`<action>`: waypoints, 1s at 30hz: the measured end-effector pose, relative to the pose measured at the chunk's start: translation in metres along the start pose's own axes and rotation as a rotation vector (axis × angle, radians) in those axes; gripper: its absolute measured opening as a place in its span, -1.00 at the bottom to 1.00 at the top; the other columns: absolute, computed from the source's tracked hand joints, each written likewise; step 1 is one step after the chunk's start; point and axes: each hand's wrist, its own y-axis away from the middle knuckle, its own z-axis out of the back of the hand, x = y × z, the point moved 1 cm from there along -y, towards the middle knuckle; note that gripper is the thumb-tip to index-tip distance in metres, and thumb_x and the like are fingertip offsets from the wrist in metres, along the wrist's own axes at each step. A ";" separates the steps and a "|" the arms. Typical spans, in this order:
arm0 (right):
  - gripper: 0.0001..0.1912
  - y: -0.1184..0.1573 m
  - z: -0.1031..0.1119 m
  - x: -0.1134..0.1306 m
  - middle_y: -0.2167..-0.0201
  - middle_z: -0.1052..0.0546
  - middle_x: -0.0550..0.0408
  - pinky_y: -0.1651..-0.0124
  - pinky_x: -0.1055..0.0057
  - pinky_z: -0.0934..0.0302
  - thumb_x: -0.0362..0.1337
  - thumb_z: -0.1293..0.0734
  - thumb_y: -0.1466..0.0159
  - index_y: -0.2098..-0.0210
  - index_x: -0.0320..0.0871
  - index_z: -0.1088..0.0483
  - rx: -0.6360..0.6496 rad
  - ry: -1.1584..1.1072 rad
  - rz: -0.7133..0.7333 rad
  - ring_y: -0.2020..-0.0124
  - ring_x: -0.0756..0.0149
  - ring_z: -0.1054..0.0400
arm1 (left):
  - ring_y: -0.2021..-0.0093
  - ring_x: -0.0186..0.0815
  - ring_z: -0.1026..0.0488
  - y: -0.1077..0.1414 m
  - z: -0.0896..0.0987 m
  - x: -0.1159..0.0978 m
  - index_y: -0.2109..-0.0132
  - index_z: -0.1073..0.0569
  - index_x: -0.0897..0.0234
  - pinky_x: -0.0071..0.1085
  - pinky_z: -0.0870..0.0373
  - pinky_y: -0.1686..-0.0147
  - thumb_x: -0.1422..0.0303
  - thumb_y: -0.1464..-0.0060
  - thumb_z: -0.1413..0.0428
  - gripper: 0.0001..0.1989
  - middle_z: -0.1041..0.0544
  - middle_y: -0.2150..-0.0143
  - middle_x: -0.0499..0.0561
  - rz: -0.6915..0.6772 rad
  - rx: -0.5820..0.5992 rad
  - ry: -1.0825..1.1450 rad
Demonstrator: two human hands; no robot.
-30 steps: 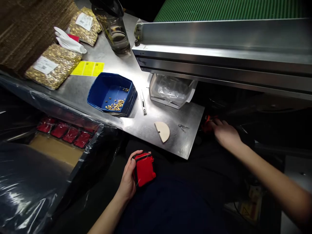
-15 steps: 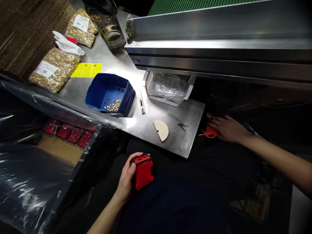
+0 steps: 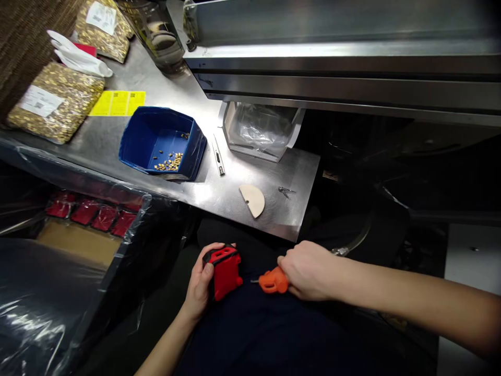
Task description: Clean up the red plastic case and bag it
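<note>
My left hand (image 3: 200, 279) grips a red plastic housing with a black edge (image 3: 227, 277) over my lap, thumb across its near side. Two openings show on its top face. My right hand (image 3: 309, 270) is closed around an orange air blow gun (image 3: 275, 281). The gun's short metal nozzle points left at the housing, with a small gap between them. Behind my right wrist, a clear hose with a metal fitting (image 3: 341, 251) shows. On the metal bench (image 3: 282, 222) ahead lie a cream half-round disc (image 3: 252, 200) and a small dark metal tool (image 3: 285, 191).
A blue bin (image 3: 164, 143) holds small brass pieces, with a utility knife (image 3: 218, 156) beside it. A grey bin (image 3: 258, 151) contains clear plastic. Bags of brass pieces (image 3: 58, 102) lie at the left. Below, a plastic-lined box (image 3: 78, 245) holds wrapped red parts. A metal beam (image 3: 332, 70) crosses overhead.
My right hand has brought the orange blow gun from beyond the bench's right corner leftward and nearer, beside the housing. My left hand keeps its hold. The view has shifted slightly.
</note>
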 end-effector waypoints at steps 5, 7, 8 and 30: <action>-0.75 -0.004 0.003 0.011 0.37 -0.65 -0.09 0.43 0.28 -0.15 -0.15 -0.34 -0.26 0.29 -0.22 -0.53 -0.024 0.006 -0.028 0.37 -0.02 -0.58 | -0.15 0.06 -0.52 0.001 0.001 0.002 -0.22 -0.33 0.19 -0.16 -0.40 -0.14 -0.07 -0.28 -0.06 -0.45 -0.50 -0.26 0.24 0.016 0.012 0.014; -0.77 0.001 0.007 0.006 0.39 -0.65 -0.08 0.44 0.30 -0.13 -0.15 -0.34 -0.24 0.32 -0.20 -0.53 -0.036 0.003 -0.066 0.39 0.00 -0.58 | -0.16 0.04 -0.52 0.000 0.002 0.001 -0.23 -0.33 0.20 -0.18 -0.39 -0.15 -0.06 -0.29 -0.05 -0.45 -0.50 -0.26 0.24 0.014 0.010 0.012; -0.77 0.003 0.010 0.004 0.40 -0.65 -0.06 0.46 0.31 -0.11 -0.15 -0.34 -0.24 0.34 -0.19 -0.53 -0.040 -0.005 -0.073 0.40 0.02 -0.57 | -0.16 0.03 -0.52 0.000 0.003 0.000 -0.23 -0.33 0.20 -0.19 -0.39 -0.15 -0.06 -0.30 -0.04 -0.45 -0.51 -0.26 0.24 0.018 0.007 0.011; -0.88 0.029 0.067 -0.031 0.45 -0.58 0.04 0.39 0.37 -0.12 -0.35 -0.34 -0.09 0.36 -0.12 -0.50 -0.008 -0.041 -0.046 0.41 0.16 -0.48 | -0.28 0.18 -0.35 0.000 -0.025 -0.076 -0.53 0.02 0.04 0.07 -0.23 -0.29 0.53 -0.01 -0.28 0.04 -0.41 -0.35 0.17 -0.256 0.628 -0.931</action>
